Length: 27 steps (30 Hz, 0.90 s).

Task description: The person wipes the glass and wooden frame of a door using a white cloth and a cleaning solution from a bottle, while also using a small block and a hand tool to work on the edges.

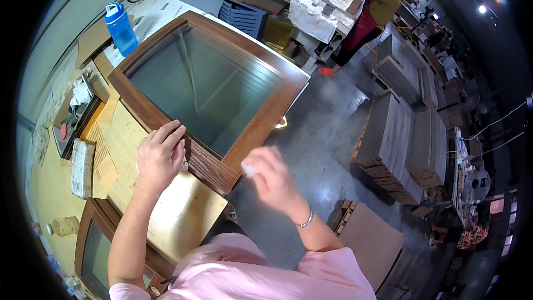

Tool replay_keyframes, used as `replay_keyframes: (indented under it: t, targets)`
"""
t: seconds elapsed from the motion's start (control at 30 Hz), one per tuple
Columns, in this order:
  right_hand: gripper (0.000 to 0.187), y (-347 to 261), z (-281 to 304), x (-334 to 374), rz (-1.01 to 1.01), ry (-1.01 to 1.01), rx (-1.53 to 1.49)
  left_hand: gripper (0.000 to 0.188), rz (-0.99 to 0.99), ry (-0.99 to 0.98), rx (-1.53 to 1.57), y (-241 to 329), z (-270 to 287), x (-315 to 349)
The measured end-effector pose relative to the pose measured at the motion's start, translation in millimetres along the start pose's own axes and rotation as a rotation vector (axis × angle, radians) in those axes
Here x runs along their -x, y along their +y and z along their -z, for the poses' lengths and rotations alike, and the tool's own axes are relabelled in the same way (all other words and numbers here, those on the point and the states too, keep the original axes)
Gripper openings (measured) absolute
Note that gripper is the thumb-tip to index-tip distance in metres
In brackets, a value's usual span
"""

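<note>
A brown wooden cabinet door with a glass pane lies on the bench in front of me. My left hand is closed on the near edge of its frame, fingers bent over the top face. A scrap of white shows beneath that hand, too little to name. My right hand is at the near right corner of the door, smeared by motion. Its fingers are closed on a small white wad, perhaps cloth or paper. Whether the wad touches the frame, I cannot tell.
A blue water bottle stands past the door's far left corner. Left lie a white block, a dark tray and a second framed door. Stacked panels stand on the floor at right. Another person works at a far table.
</note>
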State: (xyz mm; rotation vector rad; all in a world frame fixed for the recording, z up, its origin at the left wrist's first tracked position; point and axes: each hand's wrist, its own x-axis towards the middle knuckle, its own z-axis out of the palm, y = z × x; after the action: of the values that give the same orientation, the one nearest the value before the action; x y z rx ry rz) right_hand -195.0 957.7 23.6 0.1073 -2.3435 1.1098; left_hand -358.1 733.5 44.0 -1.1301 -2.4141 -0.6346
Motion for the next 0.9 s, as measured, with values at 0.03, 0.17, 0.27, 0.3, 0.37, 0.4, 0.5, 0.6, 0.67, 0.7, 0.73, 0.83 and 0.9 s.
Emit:
replay_keyframes:
  t: [0.03,0.17,0.27,0.3,0.37,0.4,0.5,0.6,0.67,0.7,0.73,0.83,0.9]
  targets:
    - [0.032,10,3,-3,-0.046,0.071,0.024,0.023,-0.002,0.005,-0.001,1,0,0]
    - [0.030,15,10,-8,-0.097,0.099,-0.010,0.023,-0.005,0.004,-0.006,0,0,0]
    - [0.027,-10,3,11,-0.105,-0.064,-0.260,0.023,0.007,-0.002,0.000,-1,2,2]
    - [0.025,-14,1,23,-0.349,-0.014,-0.566,0.023,0.012,-0.003,0.006,0,2,3]
    - [0.025,-14,-1,33,-0.598,0.052,-1.080,0.022,0.009,-0.003,0.007,3,2,0]
    - [0.027,-15,-1,31,-0.594,0.065,-1.295,0.022,0.007,-0.001,0.003,2,4,-1]
    - [0.036,-37,-7,25,-0.632,0.065,-1.585,0.020,0.079,0.020,0.151,1,17,12]
    - [0.040,-55,-25,18,-0.618,-0.018,-1.694,0.020,0.195,-0.057,0.182,-9,37,51]
    - [0.039,-66,-48,12,-0.587,-0.073,-1.721,0.020,0.331,-0.202,0.167,-17,55,80]
    - [0.039,-68,-64,10,-0.570,-0.153,-1.781,0.023,0.294,-0.209,0.056,-19,64,91]
    - [0.038,-74,-75,6,-0.567,-0.172,-1.777,0.027,0.268,-0.125,0.017,-21,67,101]
    - [0.038,-100,-119,-1,-0.555,-0.274,-1.796,0.042,0.242,0.006,0.232,-14,100,123]
    - [0.040,-125,-147,1,-0.652,-0.366,-1.806,0.050,0.261,0.109,0.398,0,125,139]
